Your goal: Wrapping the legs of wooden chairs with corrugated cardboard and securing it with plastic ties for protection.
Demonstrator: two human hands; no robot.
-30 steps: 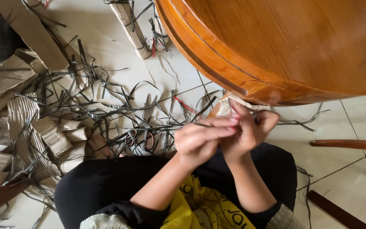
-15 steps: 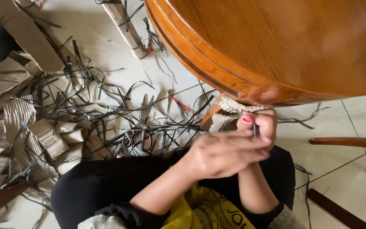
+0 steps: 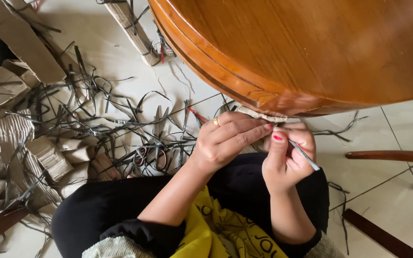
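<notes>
Beige woven strip (image 3: 263, 115) under the wooden bench (image 3: 311, 52) is pinched by the left hand (image 3: 225, 141), while the right hand (image 3: 288, 157) grips a thin grey tool (image 3: 304, 155).

From my feed, the round surface (image 3: 321, 48) is warm orange-brown wood with a glossy sheen and a thin dark line running along its rim. The floor (image 3: 120, 52) is pale cream tile with fine dark grout lines. Scattered across it I see dark grey strips (image 3: 96, 100) and tan corrugated cardboard pieces (image 3: 48, 155). The scissors (image 3: 151, 155) have reddish-brown handles. My right hand (image 3: 288, 157) shows a red-painted thumbnail and pinches a grey strip (image 3: 304, 155); my left hand (image 3: 228, 138) wears a gold ring (image 3: 216, 122). Trousers (image 3: 115, 205) are black, the shirt (image 3: 225, 234) yellow with black print.
</notes>
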